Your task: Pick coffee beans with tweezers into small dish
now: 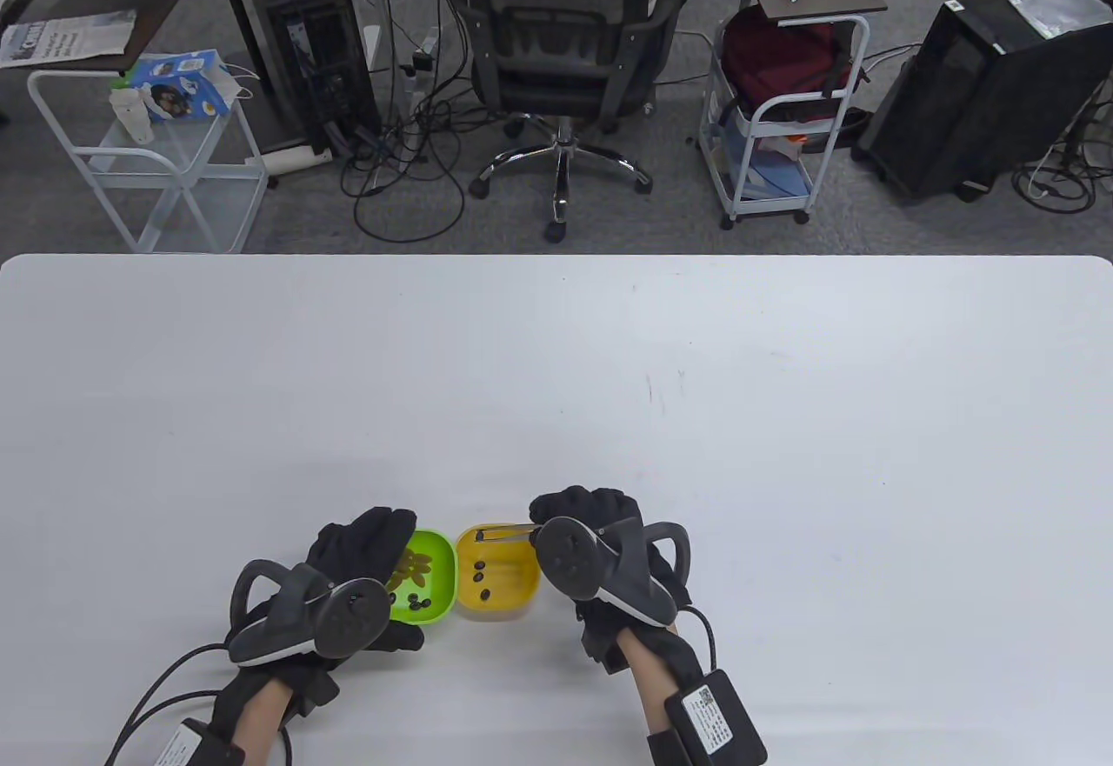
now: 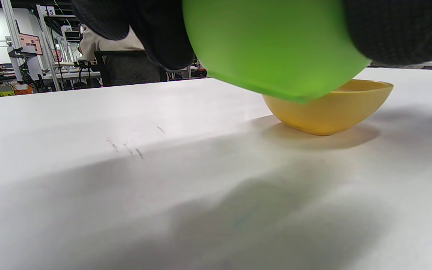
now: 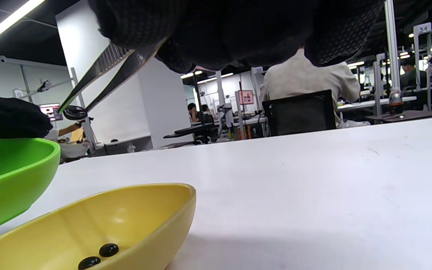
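Note:
My left hand [image 1: 369, 553] grips the green dish [image 1: 435, 579] by its left rim and holds it tilted; in the left wrist view the green dish [image 2: 275, 45] hangs off the table in front of the yellow dish [image 2: 332, 108]. The green dish holds dark coffee beans [image 1: 417, 602] and yellowish pieces. My right hand [image 1: 578, 516] pinches black tweezers [image 1: 509, 531]. Their tips hold one dark bean [image 3: 74, 112] above the yellow dish [image 1: 513, 579], which holds beans [image 3: 103, 253]. The green dish [image 3: 9, 176] touches the yellow dish [image 3: 156, 210] on its left.
The white table [image 1: 696, 418] stretches far beyond and to both sides of the dishes. An office chair [image 1: 561, 44], carts and computer cases stand past the far edge. Glove cables trail off the near edge.

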